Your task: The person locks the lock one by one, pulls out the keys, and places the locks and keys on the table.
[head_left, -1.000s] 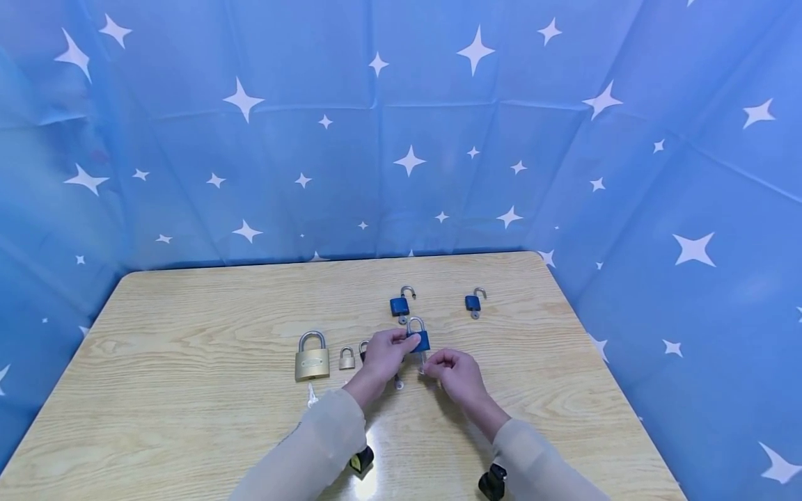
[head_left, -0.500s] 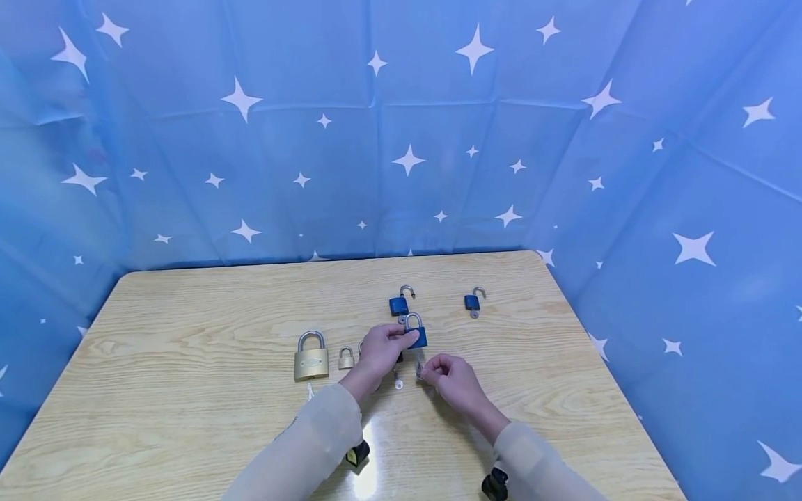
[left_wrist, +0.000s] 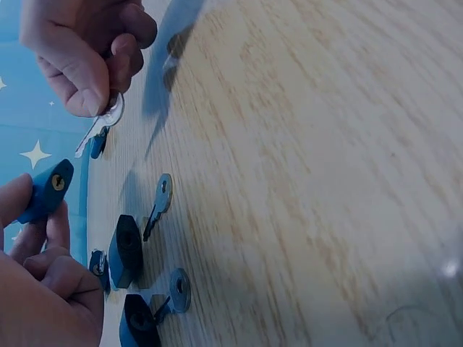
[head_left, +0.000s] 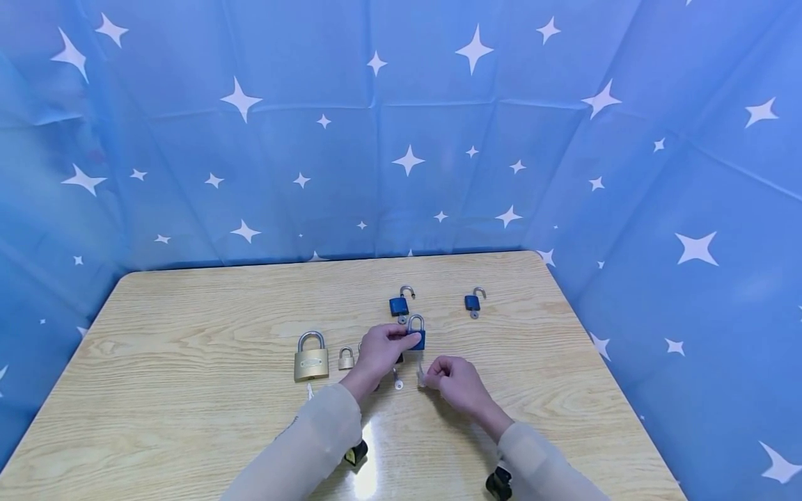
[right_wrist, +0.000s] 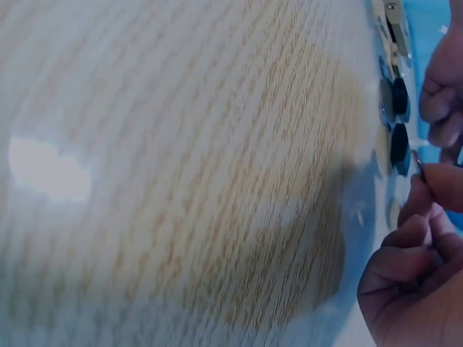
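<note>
Slightly further off than a second ago, the right hand pinches a key near, but apart from, the blue padlock. The left hand grips that padlock above the table.

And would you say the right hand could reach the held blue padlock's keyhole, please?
Probably yes: the right hand pinches a key near the blue padlock, the left hand does not cover the keyhole, and nothing shows in between.

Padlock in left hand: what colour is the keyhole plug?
The keyhole plug is gold, set in the blue padlock body; the left wrist view shows it best.
</note>
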Motion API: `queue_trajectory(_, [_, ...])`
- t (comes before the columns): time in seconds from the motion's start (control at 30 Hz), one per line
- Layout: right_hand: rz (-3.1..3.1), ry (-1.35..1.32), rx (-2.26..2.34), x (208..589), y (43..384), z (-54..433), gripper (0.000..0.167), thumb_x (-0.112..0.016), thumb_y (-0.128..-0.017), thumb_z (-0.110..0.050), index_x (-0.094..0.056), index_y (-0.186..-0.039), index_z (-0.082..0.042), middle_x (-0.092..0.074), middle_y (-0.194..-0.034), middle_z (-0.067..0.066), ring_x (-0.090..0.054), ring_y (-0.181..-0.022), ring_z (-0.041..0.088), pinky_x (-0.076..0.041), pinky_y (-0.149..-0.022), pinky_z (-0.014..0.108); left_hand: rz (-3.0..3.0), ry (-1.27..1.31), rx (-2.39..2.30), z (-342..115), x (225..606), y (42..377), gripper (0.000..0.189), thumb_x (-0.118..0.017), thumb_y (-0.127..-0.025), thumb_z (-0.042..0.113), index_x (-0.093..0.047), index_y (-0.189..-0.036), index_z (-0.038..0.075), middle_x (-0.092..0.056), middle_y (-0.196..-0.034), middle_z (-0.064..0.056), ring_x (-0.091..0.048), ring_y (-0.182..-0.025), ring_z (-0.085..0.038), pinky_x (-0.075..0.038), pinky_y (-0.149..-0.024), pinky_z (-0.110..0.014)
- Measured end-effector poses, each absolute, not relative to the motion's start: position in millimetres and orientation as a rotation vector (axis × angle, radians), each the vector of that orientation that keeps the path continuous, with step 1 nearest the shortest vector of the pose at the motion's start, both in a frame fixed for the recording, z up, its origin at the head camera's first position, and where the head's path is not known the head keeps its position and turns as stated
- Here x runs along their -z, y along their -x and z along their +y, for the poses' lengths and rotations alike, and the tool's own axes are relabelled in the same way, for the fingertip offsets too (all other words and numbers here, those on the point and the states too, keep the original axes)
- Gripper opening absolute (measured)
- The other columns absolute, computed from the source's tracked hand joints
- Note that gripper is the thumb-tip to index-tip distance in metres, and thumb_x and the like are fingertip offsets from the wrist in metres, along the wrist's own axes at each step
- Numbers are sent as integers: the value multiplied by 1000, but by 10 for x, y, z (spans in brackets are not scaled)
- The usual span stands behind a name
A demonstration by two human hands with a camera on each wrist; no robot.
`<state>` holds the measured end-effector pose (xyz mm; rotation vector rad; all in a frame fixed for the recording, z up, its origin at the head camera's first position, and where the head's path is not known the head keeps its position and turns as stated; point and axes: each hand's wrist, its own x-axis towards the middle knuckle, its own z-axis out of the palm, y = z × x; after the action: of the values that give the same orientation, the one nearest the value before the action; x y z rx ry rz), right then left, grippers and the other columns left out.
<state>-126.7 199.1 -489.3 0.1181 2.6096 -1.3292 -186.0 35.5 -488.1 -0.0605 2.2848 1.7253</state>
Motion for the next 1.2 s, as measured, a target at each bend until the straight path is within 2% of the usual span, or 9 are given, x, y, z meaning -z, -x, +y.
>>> queue_trajectory(0.1, [2601,-129,1335,4880,1263,1990,12,-70,-82,-12,-63,-72,-9,-54,-66,-2,-46,-62,13,-36,-55,25,2355,23,-1668,353,4878,1859,30,-74,-85,39,-75,-105,16,-72,-107,1,-62,-98,-15,-50,-80,-30])
queue_trajectory(0.33, [2601,-181,1311,4850,1251,2001,12,-69,-81,-12,-63,-71,-9,-54,-64,0,-45,-58,13,-35,-51,26,2581,-92,-1408,361,4819,1828,29,-71,-86,44,-77,-99,19,-73,-100,2,-62,-84,-13,-48,-71,-30])
queue_trajectory(0.43, [2597,-188,1298,4841,1249,2007,13,-69,-81,-12,-63,-70,-9,-55,-65,1,-45,-58,13,-35,-52,26,2655,-125,-1300,383,4817,1827,26,-69,-87,45,-76,-86,20,-69,-82,6,-57,-70,-11,-42,-62,-29])
queue_trajectory(0.53, [2592,-187,1290,4825,1247,2010,14,-68,-81,-12,-63,-69,-9,-56,-65,1,-45,-59,13,-35,-53,27,2712,-132,-1208,412,4844,1841,31,-68,-87,46,-70,-70,20,-56,-62,9,-48,-57,-10,-34,-54,-27])
queue_trajectory(0.6, [2588,-190,1286,4813,1245,2010,14,-68,-82,-12,-62,-69,-9,-56,-64,1,-45,-58,13,-34,-52,27,2741,-130,-1165,429,4860,1850,35,-68,-87,46,-65,-64,21,-49,-55,9,-44,-52,-11,-31,-52,-28])
queue_trajectory(0.9, [2586,-212,1279,4800,1233,2009,13,-68,-80,-12,-62,-69,-8,-54,-63,0,-44,-57,14,-33,-51,28,2753,-67,-1070,510,4869,1867,43,-69,-87,46,-55,-55,21,-41,-50,8,-43,-48,-11,-29,-48,-28])
queue_trajectory(1.1, [2598,-222,1266,4823,1243,2019,14,-68,-80,-13,-61,-69,-9,-51,-61,-2,-44,-58,14,-33,-53,28,2758,-14,-1049,572,4871,1871,52,-69,-86,45,-42,-49,20,-31,-44,9,-35,-42,-10,-23,-43,-27])
queue_trajectory(1.2, [2596,-231,1259,4830,1250,2024,14,-68,-80,-14,-61,-68,-10,-49,-60,-3,-44,-58,14,-33,-53,28,2766,4,-1022,588,4859,1873,53,-70,-85,45,-41,-49,20,-30,-44,8,-35,-42,-11,-23,-43,-27])
